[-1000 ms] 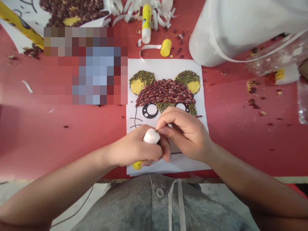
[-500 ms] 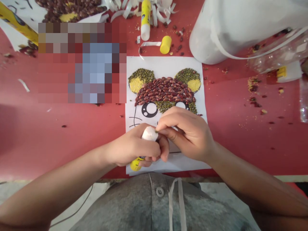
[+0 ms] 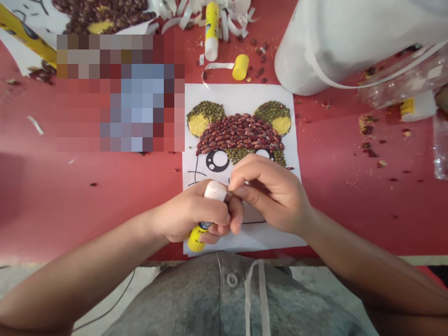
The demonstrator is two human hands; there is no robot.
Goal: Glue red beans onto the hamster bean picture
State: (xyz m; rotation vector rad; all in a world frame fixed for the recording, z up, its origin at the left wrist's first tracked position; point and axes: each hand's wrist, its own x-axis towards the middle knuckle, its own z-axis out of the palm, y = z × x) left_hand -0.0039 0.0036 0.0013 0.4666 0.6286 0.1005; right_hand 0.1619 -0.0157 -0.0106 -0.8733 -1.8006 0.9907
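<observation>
My left hand [image 3: 199, 212] is closed around a glue stick [image 3: 198, 239], yellow at its lower end, with the white end [image 3: 214, 190] poking up past the thumb. Thumb and forefinger of my right hand [image 3: 273, 193] pinch a tiny green mung bean [image 3: 230, 192] right beside that white end. Beneath both hands lies a paper sheet [image 3: 245, 235] with a printed animal face. Red-brown beans [image 3: 241, 133] cover its forehead. Green mung beans [image 3: 275, 112] and yellow grains [image 3: 198, 125] fill the ears. My hands hide the lower face and part of one eye.
Behind the sheet are another glue stick [image 3: 212, 32], its yellow cap [image 3: 241, 67] and curled paper strips [image 3: 182, 14]. A white bucket [image 3: 297, 60] stands at back right beside a clear plastic container [image 3: 388, 88]. Loose beans dot the red table [image 3: 350, 200]. A blurred patch covers the left.
The glue stick in my left hand has tipped a little, its white end shifting slightly up and left. My right hand keeps its pinch on the bean, almost in place.
</observation>
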